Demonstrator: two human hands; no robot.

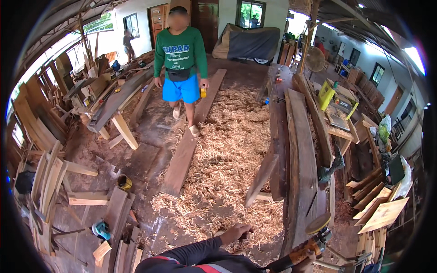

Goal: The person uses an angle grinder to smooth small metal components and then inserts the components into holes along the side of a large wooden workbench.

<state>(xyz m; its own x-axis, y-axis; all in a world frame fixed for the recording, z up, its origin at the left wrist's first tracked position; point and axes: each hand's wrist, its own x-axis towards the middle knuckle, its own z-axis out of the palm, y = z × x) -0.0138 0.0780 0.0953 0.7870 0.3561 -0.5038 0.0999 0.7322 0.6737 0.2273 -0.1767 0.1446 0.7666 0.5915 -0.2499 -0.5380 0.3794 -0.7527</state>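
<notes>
My right hand [307,263] is closed around the body of an angle grinder [291,258] at the lower right. The grinder's round yellowish disc [318,224] faces up beside the near end of a long dark plank [300,173] on the right-hand bench. My left hand [236,233] reaches out in front of me over the shavings, its fingers loosely bent and slightly apart, with nothing in it. Curled wood shavings [227,159] spread thickly over the floor ahead of both hands.
A person in a green shirt [182,50] walks along a plank [193,154] on the floor, holding a yellow item. A yellow-green table saw [337,102] stands right. Left are a workbench [120,100], stacked timber [48,182] and a yellow can [124,182]. A tarp-covered vehicle [246,43] stands behind.
</notes>
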